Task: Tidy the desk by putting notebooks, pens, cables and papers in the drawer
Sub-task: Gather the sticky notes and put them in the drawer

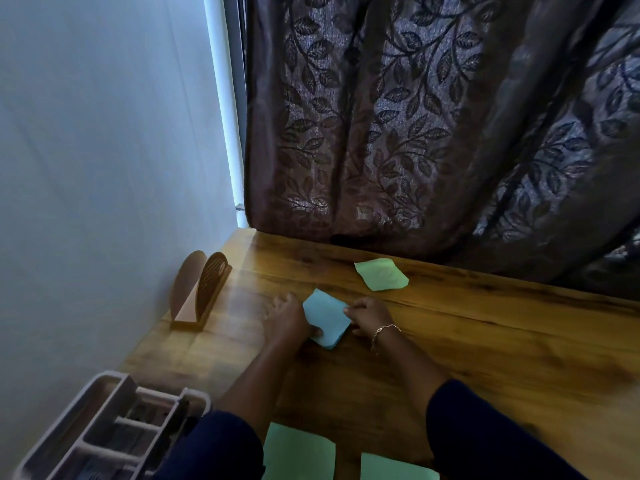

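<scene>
While I am leaning over the wooden desk (485,341), a pale divided tray (104,427) is sitting at the near left, beside the desk's left edge. Its compartments are holding dark items too blurred to identify. A brown slotted holder (201,292) is standing at the far left against the wall, and what it is holding cannot be told.

I am holding a blue paper (327,317) between both hands at mid-desk. My left hand (289,318) is gripping its left side with curled fingers, and my right hand (369,317) is pinching its right corner.

A green paper (381,273) is lying just beyond, apart from my fingers. A second green paper (299,452) and a third green paper (394,467) are lying at the near edge, between my dark sleeves.
</scene>
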Available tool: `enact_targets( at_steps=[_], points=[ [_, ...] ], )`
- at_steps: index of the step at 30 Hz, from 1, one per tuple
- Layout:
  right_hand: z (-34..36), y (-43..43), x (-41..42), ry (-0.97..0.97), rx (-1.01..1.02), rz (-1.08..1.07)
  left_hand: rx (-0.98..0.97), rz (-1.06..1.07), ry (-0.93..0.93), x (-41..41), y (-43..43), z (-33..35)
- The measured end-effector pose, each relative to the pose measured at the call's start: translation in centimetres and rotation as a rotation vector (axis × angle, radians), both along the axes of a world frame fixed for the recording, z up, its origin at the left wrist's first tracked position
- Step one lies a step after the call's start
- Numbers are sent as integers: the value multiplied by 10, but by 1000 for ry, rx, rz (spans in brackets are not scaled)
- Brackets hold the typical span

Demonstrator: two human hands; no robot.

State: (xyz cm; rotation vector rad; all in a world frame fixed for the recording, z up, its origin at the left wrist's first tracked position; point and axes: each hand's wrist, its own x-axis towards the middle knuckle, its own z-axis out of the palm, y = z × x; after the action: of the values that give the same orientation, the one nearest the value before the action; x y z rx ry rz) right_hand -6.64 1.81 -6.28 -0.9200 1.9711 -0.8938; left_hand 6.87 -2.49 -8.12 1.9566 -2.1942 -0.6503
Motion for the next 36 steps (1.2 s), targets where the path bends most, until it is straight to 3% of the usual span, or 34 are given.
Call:
enact_targets(
  at_steps=[6, 11, 14, 22, 27, 32, 36],
  points=[
    [0, 7, -2, 156, -31, 33, 37, -25, 108, 0, 15, 0],
    [20, 44, -28, 75, -101, 20, 12, -115, 279, 3, 38, 20],
    [34, 84, -54, -77, -135, -60, -10, -216, 371, 1, 64, 32],
    [24, 198, -109, -192, -86, -184, -169, -511, 293, -32, 145, 12],
    [0, 243, -118, -208, 23, -170, -152, -601, 278, -50, 173, 9],
    [-14, 269, -120, -98, 65, -98, -126, -587, 273, -63, 182, 9],
    [-20, 275, -122, 201, 99, -35, -144, -534, 283, -70, 187, 6]
  ],
)
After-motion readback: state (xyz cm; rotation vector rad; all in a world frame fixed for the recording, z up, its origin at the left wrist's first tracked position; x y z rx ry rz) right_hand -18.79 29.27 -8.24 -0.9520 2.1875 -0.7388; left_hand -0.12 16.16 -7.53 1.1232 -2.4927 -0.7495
